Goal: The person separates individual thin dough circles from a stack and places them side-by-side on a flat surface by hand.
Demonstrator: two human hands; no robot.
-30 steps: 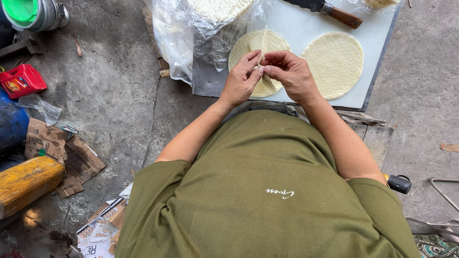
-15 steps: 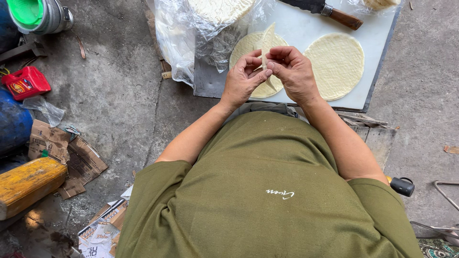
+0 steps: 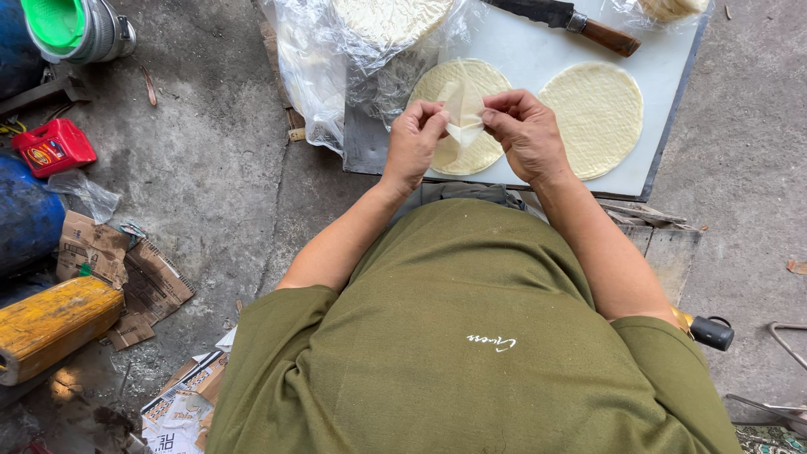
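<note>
Above the white rectangular cutting board [image 3: 538, 63], we note the left hand [image 3: 414, 143] and right hand [image 3: 528, 134] both pinching a thin translucent pale wrapper sheet [image 3: 463, 109], apparently peeled from the round flat dough disc [image 3: 458, 155] beneath; a second round pale disc [image 3: 598, 118] lies just beside.

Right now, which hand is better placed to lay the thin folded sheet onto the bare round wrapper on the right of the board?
Probably the right hand. Both hands pinch the folded sheet, but the right one is beside the bare round wrapper; the left hand would have to cross over.
</note>
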